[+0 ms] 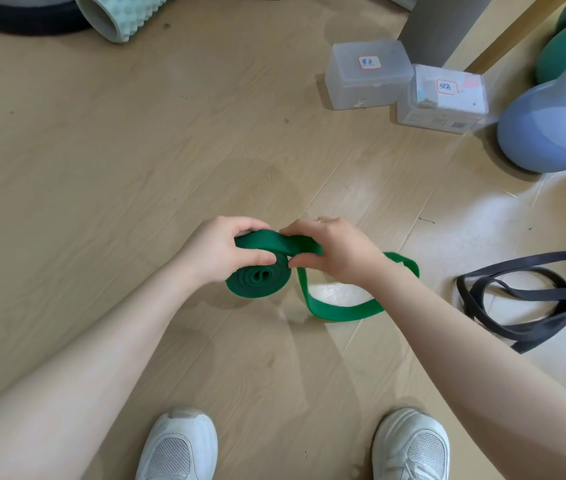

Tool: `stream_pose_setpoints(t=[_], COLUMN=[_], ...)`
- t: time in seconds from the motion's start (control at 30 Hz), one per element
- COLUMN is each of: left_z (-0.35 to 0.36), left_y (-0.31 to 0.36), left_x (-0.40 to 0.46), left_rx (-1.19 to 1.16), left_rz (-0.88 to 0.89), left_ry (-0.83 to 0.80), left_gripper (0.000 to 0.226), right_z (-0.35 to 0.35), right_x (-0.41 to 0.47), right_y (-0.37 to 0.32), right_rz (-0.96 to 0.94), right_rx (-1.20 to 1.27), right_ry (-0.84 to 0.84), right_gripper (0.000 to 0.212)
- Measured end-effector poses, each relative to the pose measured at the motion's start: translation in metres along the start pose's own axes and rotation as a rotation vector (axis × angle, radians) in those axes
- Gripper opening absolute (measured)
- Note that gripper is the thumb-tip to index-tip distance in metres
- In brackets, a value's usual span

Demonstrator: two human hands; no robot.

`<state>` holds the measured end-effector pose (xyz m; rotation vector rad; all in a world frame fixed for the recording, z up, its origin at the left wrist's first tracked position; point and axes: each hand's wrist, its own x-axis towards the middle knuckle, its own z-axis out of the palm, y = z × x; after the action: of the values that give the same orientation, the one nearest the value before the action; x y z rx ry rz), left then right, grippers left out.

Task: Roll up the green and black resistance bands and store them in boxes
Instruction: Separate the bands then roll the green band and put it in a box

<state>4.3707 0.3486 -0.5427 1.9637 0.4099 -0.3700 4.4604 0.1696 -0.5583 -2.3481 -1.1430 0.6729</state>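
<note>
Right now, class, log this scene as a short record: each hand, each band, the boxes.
left hand: grips the green band's coil
right hand: pinches the band beside the coil
green band: partly rolled, loose loop trailing on the floor
black band: unrolled, on the floor, untouched
boxes: two, lids shut, labelled, side by side

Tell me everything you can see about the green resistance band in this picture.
The green resistance band is a flat, wide, matte strap that looks like rubber. One part is already wound into a tight spiral coil, held above the wooden floor. The left hand grips the coil, and the right hand pinches the strap feeding into it. The unrolled rest loops loosely on the floor below the right wrist.
</note>
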Motion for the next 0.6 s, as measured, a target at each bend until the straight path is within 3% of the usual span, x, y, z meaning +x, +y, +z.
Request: stream_pose_setpoints(t=[0.2,0.27,0.47,0.6], left_z=[0.007,0.01,0.02,0.008], left_y=[0.001,0.003,-0.003,-0.005], left_x=[-0.002,-0.002,-0.003,-0.003], left_rx=[-0.488,-0.551,-0.577,-0.381], left_rz=[-0.055,-0.039,-0.061,-0.106], left_ry=[0.083,0.127,0.162,-0.096], left_gripper=[0.034,0.028,0.026,0.033], right_z=[0.019,0.019,0.014,-0.005], right_x=[-0.015,-0.016,-0.006,-0.008], right_y=[-0.001,-0.005,-0.005,-0.001], right_rz=[0.24,0.252,0.251,0.173], right_rx=[0.901,1.023,0.822,0.515], right_ry=[0.084,0.11,0.147,0.019], right_gripper=[0.031,0.033,0.025,0.029])
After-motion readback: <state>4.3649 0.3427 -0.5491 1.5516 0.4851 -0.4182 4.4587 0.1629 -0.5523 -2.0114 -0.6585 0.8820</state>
